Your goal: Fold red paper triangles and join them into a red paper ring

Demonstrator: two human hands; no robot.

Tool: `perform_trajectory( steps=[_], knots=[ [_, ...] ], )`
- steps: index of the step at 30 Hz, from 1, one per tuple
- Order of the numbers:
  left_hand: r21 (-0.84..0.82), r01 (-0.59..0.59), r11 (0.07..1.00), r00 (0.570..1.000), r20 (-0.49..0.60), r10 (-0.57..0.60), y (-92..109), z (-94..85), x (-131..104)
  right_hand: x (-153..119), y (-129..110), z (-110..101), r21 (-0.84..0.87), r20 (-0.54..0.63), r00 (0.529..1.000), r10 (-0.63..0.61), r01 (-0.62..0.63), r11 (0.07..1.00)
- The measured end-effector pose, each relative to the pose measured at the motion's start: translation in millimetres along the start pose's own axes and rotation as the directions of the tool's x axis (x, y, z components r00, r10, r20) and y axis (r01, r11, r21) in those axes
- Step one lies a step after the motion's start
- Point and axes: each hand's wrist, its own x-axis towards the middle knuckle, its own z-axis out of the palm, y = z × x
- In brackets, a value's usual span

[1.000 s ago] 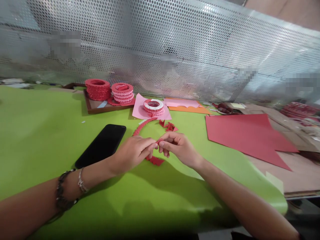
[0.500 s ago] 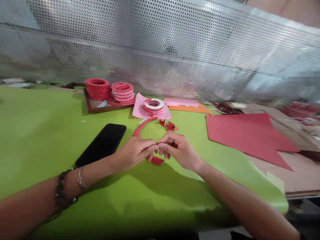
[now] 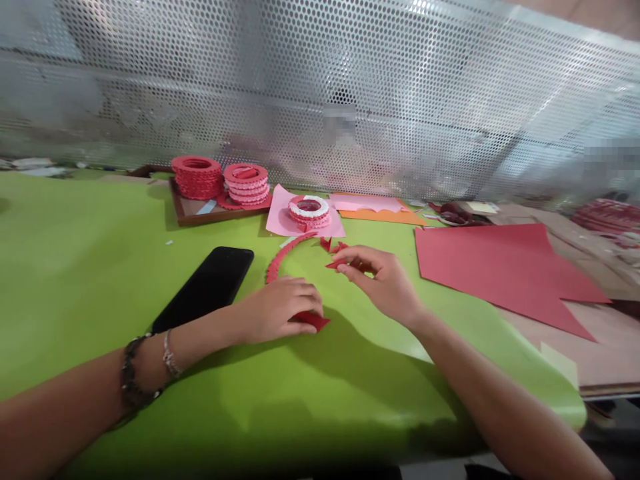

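Observation:
My left hand (image 3: 287, 310) curls its thumb and fingers over the near end of a curved strip of interlocked folded red paper (image 3: 285, 257), partly covering it. The strip's pointed red tip pokes out by the thumb, and its far part arcs away over the table. Pinched between the thumb and fingers of my right hand (image 3: 383, 277) is a small folded red paper piece (image 3: 335, 265). Just beyond it lie loose folded red pieces (image 3: 326, 243), some hidden by that hand.
A black phone (image 3: 205, 287) lies left on the green table. Behind, a tray (image 3: 187, 217) carries stacks of red and pink rings. A ring stack (image 3: 309, 212) rests on pink paper (image 3: 275, 223). Red sheet paper (image 3: 490, 267) lies right. A perforated metal screen (image 3: 280, 87) stands behind.
My hands were together, fingertips meeting over the strip. Now they are apart: the left has lowered onto the strip's near end, and the right has moved right and away, toward the loose pieces.

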Motion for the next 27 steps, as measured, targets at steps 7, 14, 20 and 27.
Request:
perform_trajectory(
  steps=[7, 14, 20, 27],
  knots=[
    [-0.246, 0.089, 0.965, 0.966, -0.215, -0.144, 20.1, -17.8, -9.9, -13.0, -24.6, -3.0, -0.076, -0.112, 0.948, -0.299, 0.292, 0.953],
    [-0.168, -0.037, 0.985, 0.938, -0.346, -0.024, 27.8, -27.8, -13.2, -19.3, -32.9, -3.9, -0.130, -0.083, 0.864, -0.497, 0.485, 0.865],
    [-0.133, -0.049, 0.990, 0.930, -0.367, -0.004, 28.7, -29.4, -13.4, -19.9, -33.8, -4.0, -0.223, -0.041, 0.861, -0.507, 0.486, 0.845],
    [-0.118, -0.071, 0.990, 0.927, -0.375, 0.022, 27.8, -29.5, -13.1, -18.7, -31.6, -3.7, -0.283, 0.000, 0.857, -0.515, 0.494, 0.822]
  ],
)
